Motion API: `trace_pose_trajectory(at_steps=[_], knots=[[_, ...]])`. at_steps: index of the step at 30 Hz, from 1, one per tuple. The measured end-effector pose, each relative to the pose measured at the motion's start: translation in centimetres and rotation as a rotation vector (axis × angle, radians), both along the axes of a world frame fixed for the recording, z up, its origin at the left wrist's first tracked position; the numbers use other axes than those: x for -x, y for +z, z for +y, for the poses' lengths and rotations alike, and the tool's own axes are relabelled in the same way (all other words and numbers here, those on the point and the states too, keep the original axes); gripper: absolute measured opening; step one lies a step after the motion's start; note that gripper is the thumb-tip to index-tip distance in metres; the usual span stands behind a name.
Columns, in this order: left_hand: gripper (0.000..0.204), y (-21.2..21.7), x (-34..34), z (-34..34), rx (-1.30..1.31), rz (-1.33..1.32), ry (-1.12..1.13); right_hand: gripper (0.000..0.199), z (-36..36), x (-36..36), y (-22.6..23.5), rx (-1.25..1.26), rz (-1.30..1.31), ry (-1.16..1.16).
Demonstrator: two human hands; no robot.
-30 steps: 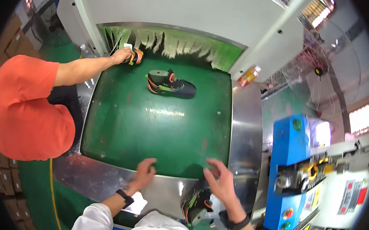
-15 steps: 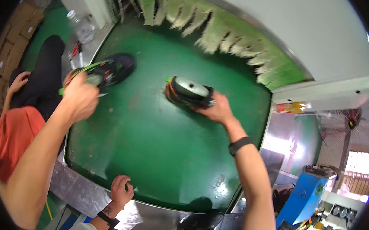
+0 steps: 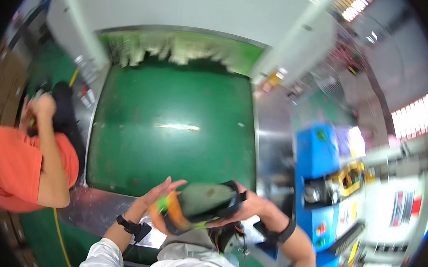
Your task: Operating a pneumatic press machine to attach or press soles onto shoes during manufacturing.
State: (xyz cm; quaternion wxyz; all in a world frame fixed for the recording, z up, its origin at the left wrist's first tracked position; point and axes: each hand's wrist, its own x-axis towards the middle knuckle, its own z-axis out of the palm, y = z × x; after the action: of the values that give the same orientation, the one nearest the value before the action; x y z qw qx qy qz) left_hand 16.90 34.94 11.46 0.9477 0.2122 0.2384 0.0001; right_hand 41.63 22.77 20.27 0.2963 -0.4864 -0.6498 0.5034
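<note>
The right hand (image 3: 256, 206) is closed around one end of a dark shoe (image 3: 204, 202), fingers wrapped over its black rim, while the left hand (image 3: 157, 195) is spread, fingers fanned, its palm by the shoe's other end; whether it touches is blurred. The shoe is grey-green on its upturned face, with orange and bright green trim on the left end. Both forearms rise from the lower edge, each wrist wearing a dark band. The shoe lies tilted between the two hands, above the near edge of the green conveyor belt (image 3: 175, 126). Far left of the grip, a person in an orange shirt (image 3: 8, 164) raises a hand (image 3: 39, 106).
</note>
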Motion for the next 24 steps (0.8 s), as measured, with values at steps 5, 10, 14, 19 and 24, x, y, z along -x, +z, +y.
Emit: trace_pose_trajectory(at_steps=[5,10,14,19,24], knots=[[0.088,3.1,-1.8,-5.4,0.063,-0.235,0.060,0.067,-6.1,1.9,6.2,-0.627,-0.372,-0.397],[0.085,9.0,-2.6,-12.8,-0.156,-0.439,0.049,0.093,-20.7,8.6,4.2,-0.145,0.415,-0.649],[0.075,8.5,-5.4,-18.6,-0.361,-0.324,0.108,0.093,-23.8,7.0,5.8,-0.145,0.228,-0.608],[0.064,10.2,-8.5,-22.8,-0.427,-0.326,0.219,0.080,-25.0,2.8,3.5,-0.298,0.409,-0.672],[0.063,9.2,-7.0,-19.4,-0.561,-0.231,0.348,0.075,-20.0,1.9,2.4,-0.291,0.486,-0.520]])
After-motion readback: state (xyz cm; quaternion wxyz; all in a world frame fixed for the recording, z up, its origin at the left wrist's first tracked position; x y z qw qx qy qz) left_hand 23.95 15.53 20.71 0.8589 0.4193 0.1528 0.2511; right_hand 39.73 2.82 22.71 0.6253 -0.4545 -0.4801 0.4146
